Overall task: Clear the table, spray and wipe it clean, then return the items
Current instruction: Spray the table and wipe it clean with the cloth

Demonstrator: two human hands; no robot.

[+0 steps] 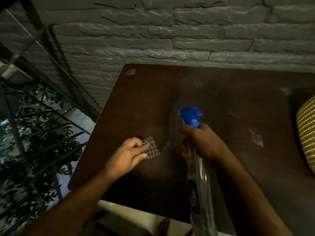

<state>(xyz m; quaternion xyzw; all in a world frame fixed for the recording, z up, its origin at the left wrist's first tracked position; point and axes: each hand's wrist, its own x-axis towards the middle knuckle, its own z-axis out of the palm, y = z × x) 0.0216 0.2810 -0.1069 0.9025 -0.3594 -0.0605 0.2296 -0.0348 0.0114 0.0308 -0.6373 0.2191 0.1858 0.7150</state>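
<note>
One checked cloth [151, 148], one spray bottle [199, 181] and two hands share the frame over a dark brown worktop [153, 99]. Left of centre, the left hand [128, 155] lies on the cloth, fingers curled over its near edge, pressing it to the worktop. Right of centre, the right hand [199, 142] grips the neck of the clear bottle beneath its blue trigger head, nozzle aimed toward the upper left. At the right edge sits one yellow woven cushion [306, 135].

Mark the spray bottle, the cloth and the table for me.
spray bottle [191, 117]: head view, blue trigger head.
cloth [152, 148]: head view, exposed checked fabric.
table [221, 103]: head view, bare brown top.
</note>
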